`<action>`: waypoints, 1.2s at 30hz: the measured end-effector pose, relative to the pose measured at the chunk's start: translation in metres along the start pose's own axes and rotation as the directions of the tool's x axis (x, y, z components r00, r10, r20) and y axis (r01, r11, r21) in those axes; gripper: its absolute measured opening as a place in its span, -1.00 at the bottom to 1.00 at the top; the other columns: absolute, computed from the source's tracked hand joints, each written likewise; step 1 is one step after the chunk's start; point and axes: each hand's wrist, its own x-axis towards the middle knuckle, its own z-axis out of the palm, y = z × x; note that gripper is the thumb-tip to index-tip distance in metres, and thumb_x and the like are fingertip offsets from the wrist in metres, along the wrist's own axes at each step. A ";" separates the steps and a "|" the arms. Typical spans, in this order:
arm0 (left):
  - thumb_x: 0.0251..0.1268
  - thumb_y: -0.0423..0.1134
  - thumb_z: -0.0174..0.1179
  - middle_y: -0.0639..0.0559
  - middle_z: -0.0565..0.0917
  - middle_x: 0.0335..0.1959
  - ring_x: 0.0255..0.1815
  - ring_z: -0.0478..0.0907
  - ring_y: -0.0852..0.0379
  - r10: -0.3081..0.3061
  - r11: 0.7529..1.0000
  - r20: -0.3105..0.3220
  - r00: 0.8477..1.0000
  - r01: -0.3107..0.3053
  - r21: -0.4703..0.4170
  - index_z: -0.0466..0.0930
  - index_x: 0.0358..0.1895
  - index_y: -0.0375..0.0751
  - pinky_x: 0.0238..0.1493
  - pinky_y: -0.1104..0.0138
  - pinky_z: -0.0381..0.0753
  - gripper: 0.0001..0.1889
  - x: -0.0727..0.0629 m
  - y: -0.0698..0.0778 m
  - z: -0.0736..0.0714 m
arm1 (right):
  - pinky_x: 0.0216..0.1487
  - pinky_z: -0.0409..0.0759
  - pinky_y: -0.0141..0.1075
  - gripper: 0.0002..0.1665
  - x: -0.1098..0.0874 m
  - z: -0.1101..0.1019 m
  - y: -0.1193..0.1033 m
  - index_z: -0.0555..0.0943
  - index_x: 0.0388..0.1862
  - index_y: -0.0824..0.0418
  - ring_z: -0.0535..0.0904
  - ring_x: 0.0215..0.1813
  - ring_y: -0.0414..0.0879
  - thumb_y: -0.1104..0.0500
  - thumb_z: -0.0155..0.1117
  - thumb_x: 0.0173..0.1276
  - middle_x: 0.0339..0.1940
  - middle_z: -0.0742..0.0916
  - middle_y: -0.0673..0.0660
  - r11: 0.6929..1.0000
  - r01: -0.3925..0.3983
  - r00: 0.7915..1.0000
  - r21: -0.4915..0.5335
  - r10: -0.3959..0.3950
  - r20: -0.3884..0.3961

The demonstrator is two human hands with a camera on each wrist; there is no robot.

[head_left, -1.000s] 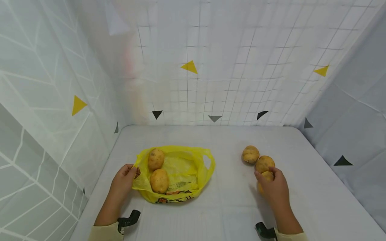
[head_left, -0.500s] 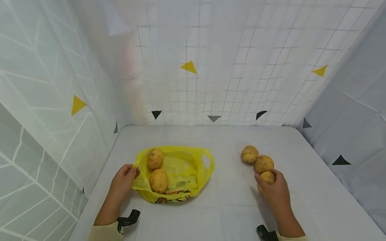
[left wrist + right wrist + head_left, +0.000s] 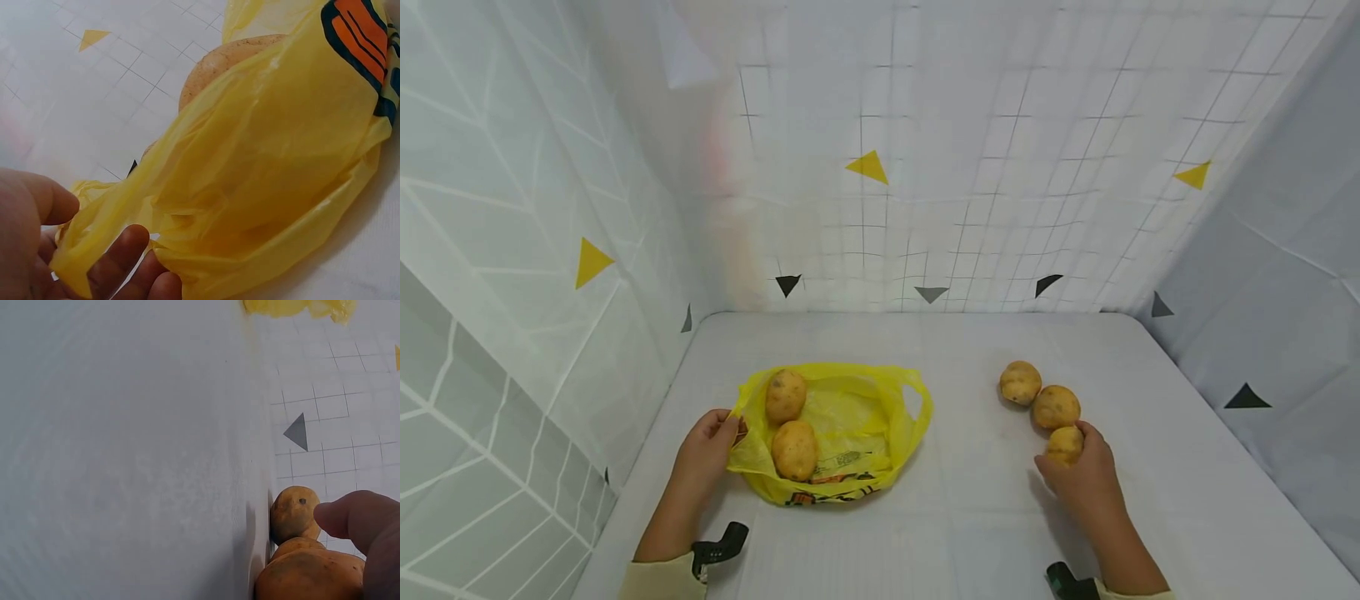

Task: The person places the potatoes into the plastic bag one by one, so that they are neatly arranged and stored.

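Note:
A yellow plastic bag [image 3: 857, 408] lies open on the left of the table, with two potatoes [image 3: 795, 451] inside against its left wall. My left hand [image 3: 703, 446] holds the bag's left edge; in the left wrist view the thin plastic [image 3: 94, 244] passes between thumb and fingers. On the right, my right hand [image 3: 1086, 471] has its fingers curled round the nearest of three potatoes [image 3: 1065, 446], thumb on its left side. The other two, a middle potato [image 3: 1056, 407] and a farther potato [image 3: 1020, 383], run in a line behind it.
A white cover [image 3: 940, 533] spreads over the table between the bag and the potatoes. Sheeted walls stand at the back [image 3: 970, 167], left [image 3: 497, 208] and right [image 3: 1285, 333]. Each wrist carries a black camera mount [image 3: 721, 546].
My right hand has shifted slightly toward me and right, its thumb lower, so more of the nearest potato shows. The left hand and bag stay in place.

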 end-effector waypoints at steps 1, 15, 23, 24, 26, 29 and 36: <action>0.70 0.07 -0.11 -0.15 0.64 0.27 0.34 0.50 -0.06 0.000 1.000 0.000 1.000 0.000 -0.003 0.50 0.24 -0.17 0.38 0.03 0.46 -0.58 0.000 0.000 0.000 | 0.29 0.48 0.29 0.28 0.000 0.000 0.001 -0.17 0.70 0.37 0.33 0.39 0.37 -0.03 0.43 0.35 0.53 0.25 0.54 1.000 0.004 1.000 -0.006 -0.004 0.006; 0.70 0.04 -0.11 -0.16 0.64 0.26 0.34 0.52 -0.07 0.017 1.000 0.006 1.000 -0.017 -0.019 0.50 0.22 -0.18 0.38 0.04 0.47 -0.59 -0.001 -0.001 0.000 | 0.11 0.53 0.09 0.19 0.000 -0.006 0.003 -0.19 0.71 0.37 0.37 0.32 0.32 -0.08 0.26 0.43 0.53 0.27 0.54 1.000 -0.025 0.999 -0.009 0.025 0.038; 0.70 0.03 -0.10 -0.16 0.64 0.24 0.33 0.52 -0.07 0.020 1.000 -0.001 1.000 -0.020 -0.019 0.50 0.22 -0.18 0.40 0.02 0.46 -0.60 0.001 -0.001 0.000 | 0.12 0.54 0.10 0.20 0.000 -0.005 0.002 -0.18 0.72 0.33 0.38 0.32 0.32 -0.16 0.27 0.46 0.54 0.29 0.51 0.999 -0.035 0.999 0.013 0.035 0.018; 0.70 0.04 -0.10 -0.15 0.65 0.24 0.33 0.52 -0.07 0.020 1.000 0.000 1.000 -0.020 -0.016 0.50 0.22 -0.18 0.40 0.01 0.46 -0.60 0.001 -0.002 0.000 | 0.13 0.54 0.11 0.20 0.000 -0.005 0.002 -0.17 0.72 0.34 0.38 0.33 0.33 -0.17 0.27 0.46 0.54 0.29 0.51 0.999 -0.039 0.999 0.018 0.038 0.016; 0.70 0.05 -0.10 -0.15 0.65 0.24 0.33 0.52 -0.07 0.018 1.000 0.002 1.000 -0.018 -0.013 0.50 0.22 -0.18 0.39 0.01 0.46 -0.59 0.001 -0.002 0.000 | 0.14 0.55 0.13 0.20 -0.001 -0.005 0.001 -0.17 0.72 0.33 0.38 0.34 0.33 -0.19 0.27 0.46 0.55 0.29 0.50 0.998 -0.048 0.999 0.026 0.048 0.009; 0.70 0.06 -0.10 -0.14 0.65 0.24 0.32 0.51 -0.07 0.016 1.000 0.005 1.000 -0.016 -0.008 0.51 0.22 -0.17 0.39 0.00 0.45 -0.59 0.001 -0.003 -0.001 | 0.19 0.55 0.19 0.21 -0.002 -0.004 -0.001 -0.16 0.72 0.33 0.38 0.36 0.34 -0.22 0.27 0.47 0.55 0.29 0.50 0.998 -0.058 0.998 0.037 0.058 0.001; 0.69 0.07 -0.10 -0.14 0.65 0.23 0.32 0.52 -0.07 0.016 1.000 -0.002 1.000 -0.016 -0.006 0.51 0.21 -0.16 0.39 -0.01 0.46 -0.59 0.001 -0.002 -0.001 | 0.15 0.55 0.15 0.21 -0.003 -0.003 -0.003 -0.13 0.72 0.31 0.40 0.34 0.33 -0.26 0.27 0.46 0.54 0.32 0.48 0.997 -0.049 0.999 0.055 0.050 -0.011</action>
